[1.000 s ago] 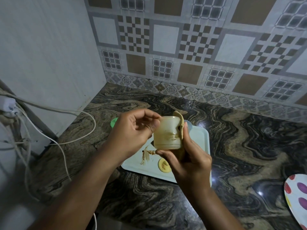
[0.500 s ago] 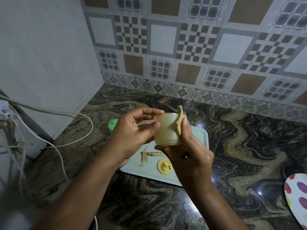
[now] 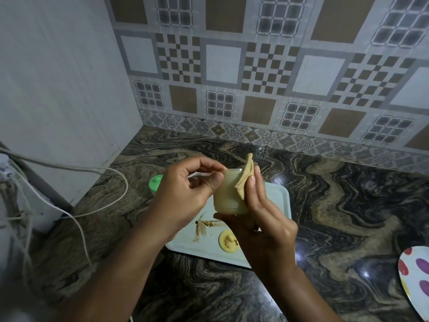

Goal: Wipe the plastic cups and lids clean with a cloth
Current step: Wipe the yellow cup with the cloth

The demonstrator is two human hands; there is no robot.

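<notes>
**Cup Gets a Wipe Over Marbled Kitchen Surface**

A person holds a pale, translucent plastic cup (image 3: 226, 194) at the centre of the frame, lifted above a light blue tray (image 3: 277, 201). The left hand (image 3: 183, 196), fingers curled, pinches the cup's left side near the rim between thumb and fingertips. The right hand (image 3: 262, 224) clamps a folded tan cloth (image 3: 245, 180) against the cup's right side. Its fingers run nearly straight up the cloth and its thumb reaches under the cup's base. One corner of the cloth sticks up past the rim.

The tray rests on the dark, swirled surface (image 3: 348, 205) below the hands. On it are a round yellow lid (image 3: 228, 241), marked with brown residue, and just to the lid's left a brown smear (image 3: 203, 227). A green plastic piece (image 3: 155, 183) shows at the left hand's far side, partly hidden; whether it is a cup or a lid cannot be told.

White cables (image 3: 76, 217) loop across the left of the frame. The edge of a white plate with red and purple spots (image 3: 415, 275) enters at lower right. Patterned brown and grey tiles (image 3: 267, 66) fill the top of the frame.
</notes>
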